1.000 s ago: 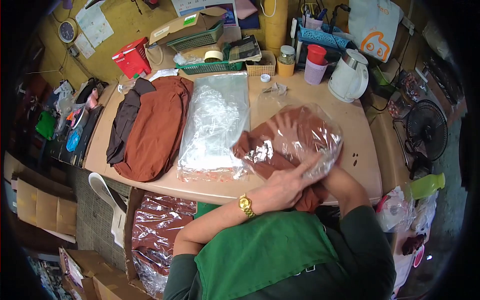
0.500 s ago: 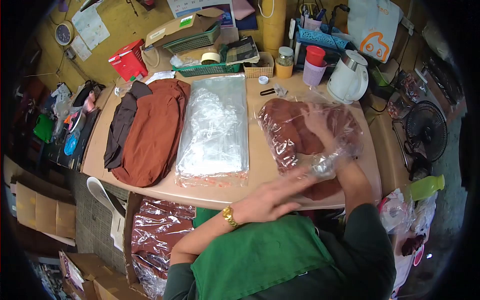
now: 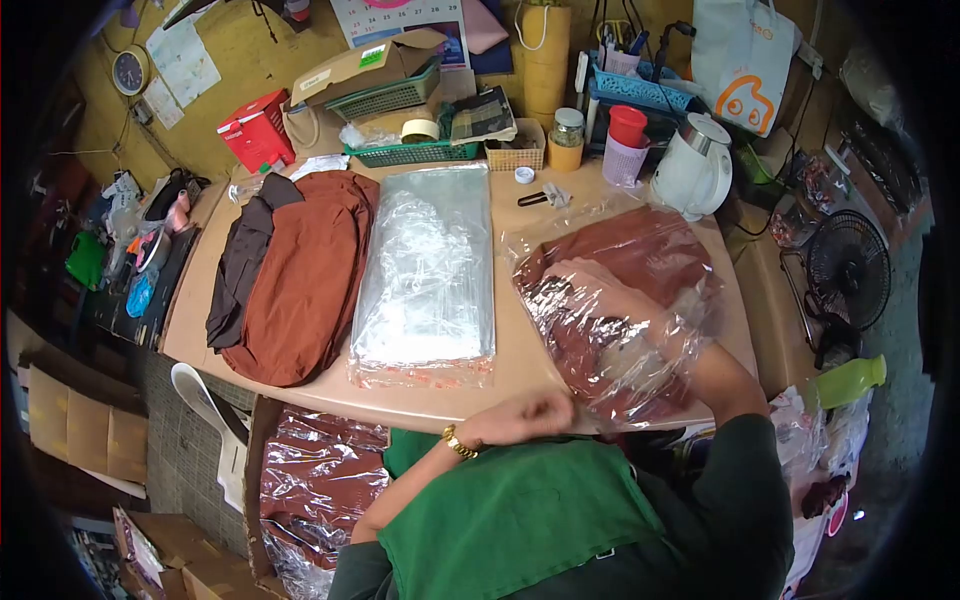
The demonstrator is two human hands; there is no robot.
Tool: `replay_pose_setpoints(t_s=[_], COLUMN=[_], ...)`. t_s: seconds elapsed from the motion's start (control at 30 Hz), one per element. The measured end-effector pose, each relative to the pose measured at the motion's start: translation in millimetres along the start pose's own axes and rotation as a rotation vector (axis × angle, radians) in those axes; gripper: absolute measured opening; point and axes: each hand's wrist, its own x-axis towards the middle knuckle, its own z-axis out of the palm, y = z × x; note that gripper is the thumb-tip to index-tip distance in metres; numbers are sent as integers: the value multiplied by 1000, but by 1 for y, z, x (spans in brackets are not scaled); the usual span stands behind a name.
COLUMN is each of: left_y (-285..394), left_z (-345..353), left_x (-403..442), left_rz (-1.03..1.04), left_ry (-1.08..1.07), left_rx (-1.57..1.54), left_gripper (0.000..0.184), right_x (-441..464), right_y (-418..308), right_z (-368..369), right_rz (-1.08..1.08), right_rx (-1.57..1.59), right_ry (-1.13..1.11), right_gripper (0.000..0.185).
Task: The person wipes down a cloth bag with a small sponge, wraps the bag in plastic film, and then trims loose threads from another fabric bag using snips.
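My right hand (image 3: 590,285) is inside a clear plastic bag (image 3: 690,335), seen through the film with its fingers stretched out flat over a folded reddish-brown garment (image 3: 640,240). The forearm enters through the bag's near side. My left hand (image 3: 520,415), with a gold watch on its wrist, is at the table's front edge, left of the bag's near corner. Its fingers are curled in and a little blurred, with nothing visible in them. Left of the bag lies a stack of clear plastic bags (image 3: 425,270). Beyond it is a pile of reddish-brown garments (image 3: 305,275) with a darker one alongside.
A white electric kettle (image 3: 693,165) stands just behind the bag. Along the back are a purple cup (image 3: 625,162), a jar (image 3: 567,138), green baskets (image 3: 410,152) and a red box (image 3: 257,130). Below the front edge, a carton holds bagged brown garments (image 3: 320,475).
My right hand has moved left and nearer inside the bag, and the garment lies differently. My left hand has drawn back from the bag's near side, its fingers curling in.
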Motion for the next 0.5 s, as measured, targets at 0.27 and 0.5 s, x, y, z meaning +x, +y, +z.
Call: replay_pose_setpoints(t_s=[0.27,0.5], left_y=[-25,-17], left_z=[-13,4], left_x=[36,19], left_rz=[-243,-388], left_ry=[831,233], left_rx=[-28,247], left_gripper=[32,35], right_x=[15,-2], right_y=[-28,-57], right_z=[57,52], right_rz=[-21,97], right_rx=[-510,-368], right_ry=[251,54], right_gripper=[62,71])
